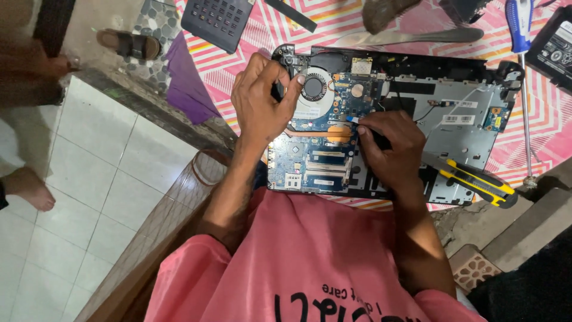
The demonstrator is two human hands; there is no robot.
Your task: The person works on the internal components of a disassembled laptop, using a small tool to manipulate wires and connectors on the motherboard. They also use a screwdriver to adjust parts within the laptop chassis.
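A person's left hand (260, 98) grips the opened laptop (387, 119) beside its fan (314, 87). The right hand (387, 146) pinches a small blue-tipped tool (351, 119) over the blue motherboard (316, 158); a slip could likely scratch components.

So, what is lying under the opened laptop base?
The opened laptop base lies on a pink cloth with zigzag stripes, which shows on all sides of it. A yellow utility knife rests on its right corner. What the cloth covers directly beneath it cannot be seen.
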